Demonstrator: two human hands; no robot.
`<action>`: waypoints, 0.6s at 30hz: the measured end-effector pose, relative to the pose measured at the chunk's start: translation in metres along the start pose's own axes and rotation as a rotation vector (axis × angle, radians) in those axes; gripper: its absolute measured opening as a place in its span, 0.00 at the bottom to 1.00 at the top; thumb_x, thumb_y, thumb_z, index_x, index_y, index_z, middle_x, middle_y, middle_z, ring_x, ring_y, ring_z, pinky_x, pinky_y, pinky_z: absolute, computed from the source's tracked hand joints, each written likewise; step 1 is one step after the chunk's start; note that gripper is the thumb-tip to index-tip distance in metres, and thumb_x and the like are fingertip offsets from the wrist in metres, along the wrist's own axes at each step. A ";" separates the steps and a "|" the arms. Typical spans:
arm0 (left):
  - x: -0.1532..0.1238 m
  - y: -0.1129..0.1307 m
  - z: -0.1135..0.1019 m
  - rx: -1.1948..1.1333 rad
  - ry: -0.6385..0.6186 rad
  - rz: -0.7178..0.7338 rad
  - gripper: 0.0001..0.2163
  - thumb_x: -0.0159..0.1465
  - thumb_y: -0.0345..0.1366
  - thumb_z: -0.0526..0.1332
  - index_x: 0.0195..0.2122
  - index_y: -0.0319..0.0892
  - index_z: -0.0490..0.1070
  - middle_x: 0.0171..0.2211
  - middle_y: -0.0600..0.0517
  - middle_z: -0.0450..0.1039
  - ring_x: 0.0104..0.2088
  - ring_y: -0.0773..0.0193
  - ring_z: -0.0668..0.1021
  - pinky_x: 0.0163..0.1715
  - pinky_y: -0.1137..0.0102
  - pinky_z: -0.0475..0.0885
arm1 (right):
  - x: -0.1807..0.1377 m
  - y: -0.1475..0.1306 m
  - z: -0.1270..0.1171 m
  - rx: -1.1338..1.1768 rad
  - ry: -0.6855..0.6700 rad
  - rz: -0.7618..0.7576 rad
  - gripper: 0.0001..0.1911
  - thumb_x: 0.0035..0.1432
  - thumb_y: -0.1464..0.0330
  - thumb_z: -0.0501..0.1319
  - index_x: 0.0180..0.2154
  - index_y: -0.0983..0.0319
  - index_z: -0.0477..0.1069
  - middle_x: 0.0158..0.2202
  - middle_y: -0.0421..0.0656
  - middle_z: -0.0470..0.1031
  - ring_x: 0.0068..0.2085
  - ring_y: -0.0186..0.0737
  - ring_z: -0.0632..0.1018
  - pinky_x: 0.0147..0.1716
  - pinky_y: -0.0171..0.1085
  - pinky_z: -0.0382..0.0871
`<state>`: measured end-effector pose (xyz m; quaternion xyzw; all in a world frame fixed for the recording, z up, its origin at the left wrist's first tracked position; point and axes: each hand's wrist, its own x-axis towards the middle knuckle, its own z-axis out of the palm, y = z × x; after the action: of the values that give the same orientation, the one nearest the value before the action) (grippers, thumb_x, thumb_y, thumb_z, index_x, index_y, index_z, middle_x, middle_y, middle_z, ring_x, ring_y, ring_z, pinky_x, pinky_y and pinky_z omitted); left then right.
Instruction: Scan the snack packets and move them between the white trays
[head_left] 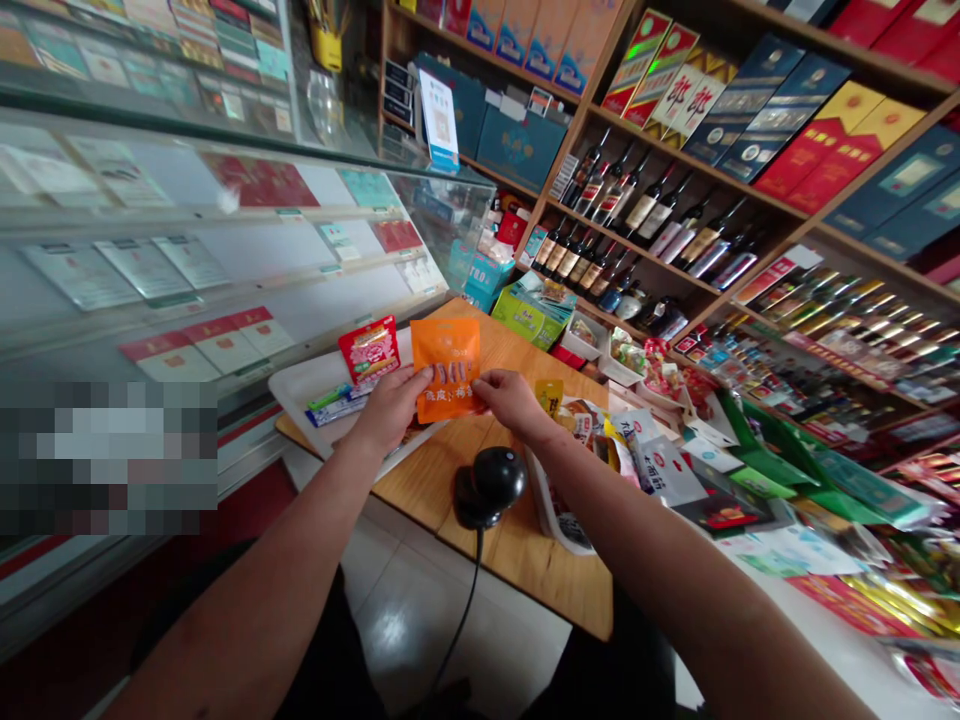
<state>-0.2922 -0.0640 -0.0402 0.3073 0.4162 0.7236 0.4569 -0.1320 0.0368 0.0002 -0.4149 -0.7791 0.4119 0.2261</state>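
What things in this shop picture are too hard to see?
Head view:
- The orange packet: its lower corners sit under the left hand and right hand; its print is too small to read.
- Lower left: a pixelated patch hides whatever is there.
- The bottles: labels too small to read.
- The black scanner: its cable's end is lost in shadow.

Small shop behind the counter
A glass case [225, 250] fills the left of the frame, with a red base [247, 500] at lower left; a wooden counter [540, 570] sits at centre over a pale tiled floor [420, 610]; wooden shelves [675, 148] climb the upper right, boxes [817, 130] above, bottles [645, 205] below; light is even
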 end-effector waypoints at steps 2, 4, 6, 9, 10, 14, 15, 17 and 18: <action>-0.005 0.000 0.002 -0.006 -0.023 -0.021 0.19 0.60 0.52 0.65 0.43 0.41 0.76 0.35 0.48 0.81 0.37 0.54 0.83 0.37 0.62 0.78 | -0.008 -0.001 0.000 0.035 0.024 0.024 0.12 0.59 0.62 0.62 0.26 0.61 0.69 0.21 0.36 0.70 0.23 0.31 0.73 0.24 0.30 0.69; -0.009 -0.001 0.002 0.021 -0.045 -0.015 0.19 0.60 0.50 0.66 0.44 0.41 0.75 0.36 0.48 0.81 0.36 0.55 0.82 0.36 0.63 0.77 | -0.014 -0.002 -0.001 0.091 0.057 0.058 0.11 0.59 0.63 0.62 0.27 0.61 0.69 0.22 0.36 0.71 0.22 0.32 0.73 0.23 0.30 0.71; -0.010 -0.004 0.000 0.112 0.011 0.030 0.19 0.58 0.47 0.68 0.46 0.40 0.75 0.37 0.48 0.81 0.34 0.57 0.81 0.36 0.64 0.76 | -0.018 -0.002 -0.001 0.133 0.105 0.081 0.11 0.60 0.63 0.62 0.28 0.61 0.68 0.23 0.36 0.72 0.21 0.32 0.74 0.22 0.32 0.74; -0.011 -0.007 -0.004 0.297 0.173 0.098 0.19 0.57 0.45 0.69 0.45 0.39 0.74 0.37 0.47 0.80 0.34 0.59 0.81 0.34 0.66 0.74 | -0.024 -0.004 -0.001 0.171 0.190 0.086 0.12 0.60 0.63 0.62 0.28 0.60 0.66 0.24 0.36 0.70 0.22 0.33 0.76 0.21 0.33 0.76; -0.012 -0.007 -0.004 0.337 0.202 0.119 0.19 0.57 0.45 0.69 0.45 0.39 0.74 0.38 0.46 0.80 0.36 0.58 0.81 0.35 0.66 0.74 | -0.027 -0.005 -0.001 0.184 0.211 0.086 0.12 0.61 0.63 0.62 0.28 0.60 0.66 0.24 0.36 0.70 0.22 0.33 0.76 0.21 0.33 0.77; -0.026 0.001 0.003 0.309 0.038 0.118 0.22 0.57 0.47 0.69 0.48 0.40 0.74 0.47 0.43 0.79 0.46 0.54 0.81 0.43 0.63 0.76 | -0.041 -0.012 0.003 0.073 0.252 0.031 0.12 0.62 0.63 0.60 0.28 0.60 0.67 0.24 0.37 0.72 0.22 0.34 0.76 0.21 0.33 0.75; -0.031 0.003 0.006 0.271 -0.044 0.091 0.23 0.58 0.47 0.69 0.51 0.41 0.73 0.50 0.42 0.78 0.49 0.53 0.80 0.44 0.63 0.76 | -0.045 -0.013 0.006 0.012 0.254 0.004 0.11 0.62 0.63 0.60 0.28 0.60 0.68 0.24 0.37 0.72 0.23 0.35 0.76 0.23 0.33 0.74; -0.039 0.007 0.013 0.209 -0.190 0.046 0.23 0.61 0.47 0.67 0.55 0.43 0.72 0.53 0.43 0.77 0.52 0.53 0.79 0.44 0.64 0.76 | -0.055 -0.015 0.012 -0.089 0.241 -0.069 0.09 0.62 0.64 0.60 0.30 0.60 0.71 0.26 0.38 0.75 0.28 0.37 0.79 0.29 0.35 0.76; -0.042 0.008 0.016 0.189 -0.238 0.041 0.23 0.62 0.46 0.66 0.55 0.43 0.72 0.54 0.43 0.76 0.53 0.53 0.79 0.44 0.65 0.76 | -0.060 -0.016 0.016 -0.123 0.231 -0.118 0.07 0.63 0.65 0.60 0.32 0.60 0.72 0.29 0.40 0.78 0.32 0.38 0.80 0.34 0.36 0.76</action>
<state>-0.2659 -0.0996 -0.0289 0.4411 0.4191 0.6486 0.4573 -0.1174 -0.0253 0.0044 -0.4262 -0.7948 0.2989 0.3120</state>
